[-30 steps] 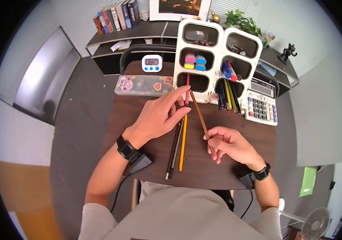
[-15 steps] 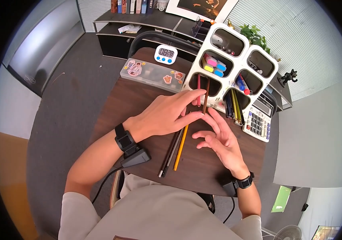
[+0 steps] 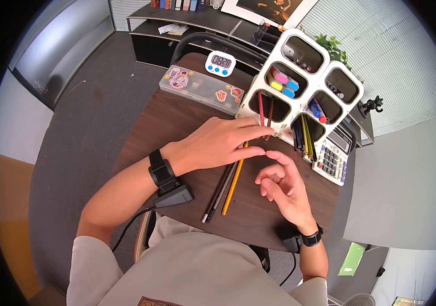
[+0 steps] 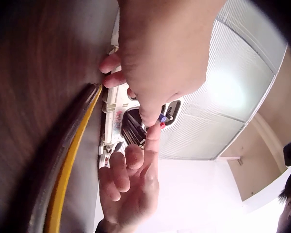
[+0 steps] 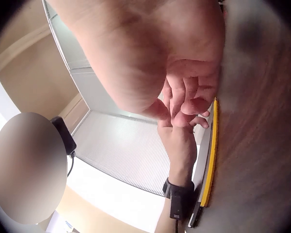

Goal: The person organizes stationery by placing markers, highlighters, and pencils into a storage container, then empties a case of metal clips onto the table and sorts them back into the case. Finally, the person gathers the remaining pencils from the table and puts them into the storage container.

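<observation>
My left hand [image 3: 210, 144] reaches across to the white organizer [image 3: 284, 133], fingers extended and its index fingertip over the lower part of a brown pencil [image 3: 270, 108]. That pencil leans in the organizer's lower left compartment beside a red pencil [image 3: 261, 104]. Just below, my right hand [image 3: 288, 191] holds nothing; its fingers are loosely bent and the index fingertip meets the left thumb. A yellow pencil [image 3: 234, 187] and dark pencils [image 3: 220, 193] lie on the table under the left hand. The left wrist view shows the yellow pencil [image 4: 70, 167] beside darker ones.
Highlighters [image 3: 283, 82], markers [image 3: 317, 109] and a bundle of dark and yellow-green pencils [image 3: 305, 136] fill other compartments. A calculator [image 3: 331, 159] stands at the right. A sticker-covered case [image 3: 200, 89] and a timer [image 3: 221, 63] are at the back left.
The brown pencil has moved up from my right hand into the lower left compartment, and the right hand has let go. My left fingertips have shifted slightly right. The head view has turned.
</observation>
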Motion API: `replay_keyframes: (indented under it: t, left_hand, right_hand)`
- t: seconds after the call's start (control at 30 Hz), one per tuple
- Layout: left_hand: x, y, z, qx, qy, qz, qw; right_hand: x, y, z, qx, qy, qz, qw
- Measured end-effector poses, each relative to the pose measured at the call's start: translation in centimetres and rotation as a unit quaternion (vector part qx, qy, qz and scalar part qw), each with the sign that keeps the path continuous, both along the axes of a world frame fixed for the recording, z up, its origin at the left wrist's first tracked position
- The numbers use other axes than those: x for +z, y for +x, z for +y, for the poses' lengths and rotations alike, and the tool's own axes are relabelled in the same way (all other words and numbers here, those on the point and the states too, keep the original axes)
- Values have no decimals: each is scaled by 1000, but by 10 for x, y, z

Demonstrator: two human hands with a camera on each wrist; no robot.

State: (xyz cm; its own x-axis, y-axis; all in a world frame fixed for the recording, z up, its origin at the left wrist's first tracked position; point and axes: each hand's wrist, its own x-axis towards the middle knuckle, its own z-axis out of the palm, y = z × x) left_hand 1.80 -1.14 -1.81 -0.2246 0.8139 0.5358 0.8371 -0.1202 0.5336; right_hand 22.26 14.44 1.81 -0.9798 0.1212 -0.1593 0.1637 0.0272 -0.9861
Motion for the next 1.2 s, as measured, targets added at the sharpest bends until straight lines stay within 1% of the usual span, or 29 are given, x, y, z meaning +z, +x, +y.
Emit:
replay_keyframes:
  t: [0.07, 0.3, 0.37, 0.47, 0.5, 0.53, 0.57, 0.6, 0.63, 0.7, 0.73, 0.87, 0.93, 1.07, 1.2]
  left_hand:
    - [-1, 1, 1, -2, 12, 4, 1000]
    - [-1, 1, 0, -8, 27, -8, 1000]
    - [-1, 0, 1, -11, 30, -12, 999]
    - [-2, 0, 2, 0, 45, -11, 999]
    - [-2, 0, 3, -5, 53, -25, 998]
    - [-3, 0, 3, -8, 61, -39, 997]
    - [-3, 0, 3, -5, 61, -40, 997]
    - [-3, -1, 4, -3, 58, -29, 998]
    - [-4, -1, 4, -2, 55, -18, 998]
    - [-4, 0, 3, 1, 46, -25, 999]
    - [-3, 0, 3, 2, 37, -33, 999]
    - [1, 2, 1, 6, 13, -62, 998]
    - [4, 2, -1, 5, 31, -75, 997]
    - [2, -1, -1, 21, 48, -68, 996]
    - [3, -2, -1, 22, 34, -72, 997]
  right_hand:
    - [-4, 0, 0, -3, 33, 27, 999]
    - [-10, 4, -8, -21, 99, 60, 993]
    - [-14, 5, -9, -20, 144, 89, 985]
    - [-16, 6, -15, -18, 149, 119, 981]
    - [-13, 6, -14, -14, 150, 118, 982]
    - [-6, 4, -14, 58, 227, 117, 965]
    - [2, 1, -14, 130, 301, 117, 938]
    - [10, -3, -23, 144, 312, 95, 934]
    - [4, -4, -24, 146, 312, 96, 934]
    - [-9, -5, -23, 208, 396, 191, 873]
    - [-7, -3, -24, 214, 418, 178, 865]
    - [2, 1, -28, 198, 434, 140, 868]
    - [6, 3, -27, 195, 472, 112, 852]
    - [9, 4, -23, 198, 471, 105, 853]
    - [-1, 10, -19, 167, 466, 120, 861]
